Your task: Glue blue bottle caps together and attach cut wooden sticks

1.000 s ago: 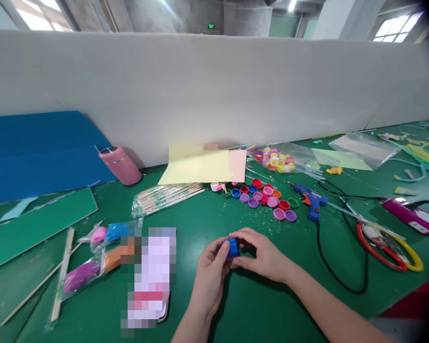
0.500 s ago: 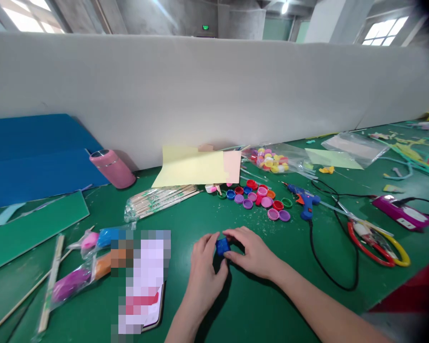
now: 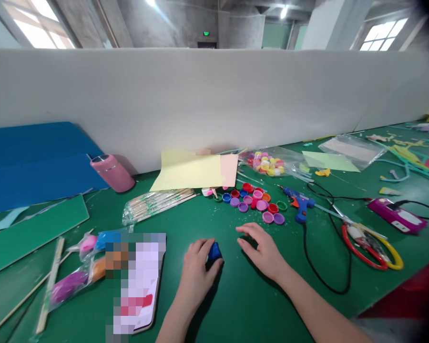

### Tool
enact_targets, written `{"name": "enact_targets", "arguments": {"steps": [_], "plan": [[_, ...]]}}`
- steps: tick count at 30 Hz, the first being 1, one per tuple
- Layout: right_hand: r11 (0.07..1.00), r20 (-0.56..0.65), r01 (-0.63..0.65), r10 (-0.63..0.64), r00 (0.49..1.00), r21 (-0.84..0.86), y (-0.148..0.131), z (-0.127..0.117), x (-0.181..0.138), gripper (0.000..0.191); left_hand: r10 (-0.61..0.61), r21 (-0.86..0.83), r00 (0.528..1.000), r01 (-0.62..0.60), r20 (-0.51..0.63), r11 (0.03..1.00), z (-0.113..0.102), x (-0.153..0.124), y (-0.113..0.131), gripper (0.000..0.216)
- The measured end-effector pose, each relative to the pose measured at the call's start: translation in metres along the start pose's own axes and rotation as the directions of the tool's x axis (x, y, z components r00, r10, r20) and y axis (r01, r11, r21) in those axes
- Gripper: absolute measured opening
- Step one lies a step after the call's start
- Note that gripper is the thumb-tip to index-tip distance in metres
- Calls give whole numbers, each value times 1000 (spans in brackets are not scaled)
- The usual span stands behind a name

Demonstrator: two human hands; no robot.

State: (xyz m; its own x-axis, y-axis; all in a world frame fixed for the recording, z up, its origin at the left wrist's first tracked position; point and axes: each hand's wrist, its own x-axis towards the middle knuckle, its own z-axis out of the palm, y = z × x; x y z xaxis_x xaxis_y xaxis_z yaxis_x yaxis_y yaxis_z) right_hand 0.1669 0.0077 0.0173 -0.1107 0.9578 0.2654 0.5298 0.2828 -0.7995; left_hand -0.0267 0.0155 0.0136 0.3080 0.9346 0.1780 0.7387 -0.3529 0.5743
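Observation:
My left hand is curled around a small blue bottle cap piece, low over the green table. My right hand hovers just to the right of it, palm down, fingers loosely spread, holding nothing. Behind the hands lies a cluster of loose coloured bottle caps. A blue hot glue gun lies right of the caps, its black cord looping toward me.
A phone lies left of my left hand beside bagged clay. A pack of wooden sticks, yellow paper, a pink bottle, a bag of caps, red and yellow scissors and a purple device are around.
Both hands held the blue cap piece together before. My right hand has let go and moved off to the right; my left hand keeps the piece and has sunk toward the table.

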Motion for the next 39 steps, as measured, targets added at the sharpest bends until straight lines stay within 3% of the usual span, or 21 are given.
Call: {"name": "enact_targets", "arguments": {"steps": [8, 17, 23, 30, 34, 39], "plan": [[1000, -118, -18, 20, 993, 18, 11, -8, -8, 19, 72, 52, 997, -72, 11, 996, -8, 10, -1, 26], [1000, -138, -24, 22, 990, -13, 15, -6, -7, 18, 95, 80, 994, -98, 47, 992, -12, 13, -16, 28], [989, -173, -66, 42, 984, -132, 19, -16, -2, 21, 58, 76, 998, -61, 36, 995, -11, 10, -20, 33], [926, -256, -141, 50, 965, -350, 42, -51, 5, 25, 48, 25, 998, -49, 29, 998, -6, 9, -23, 37], [888, -239, -143, 39, 970, -437, 46, -56, 14, 27, 66, 13, 997, -67, 28, 998, -4, 9, -24, 39], [860, -133, -52, -18, 991, -507, 30, -37, 49, 30, 70, -3, 998, -70, -3, 998, -2, 6, -25, 39]]}}
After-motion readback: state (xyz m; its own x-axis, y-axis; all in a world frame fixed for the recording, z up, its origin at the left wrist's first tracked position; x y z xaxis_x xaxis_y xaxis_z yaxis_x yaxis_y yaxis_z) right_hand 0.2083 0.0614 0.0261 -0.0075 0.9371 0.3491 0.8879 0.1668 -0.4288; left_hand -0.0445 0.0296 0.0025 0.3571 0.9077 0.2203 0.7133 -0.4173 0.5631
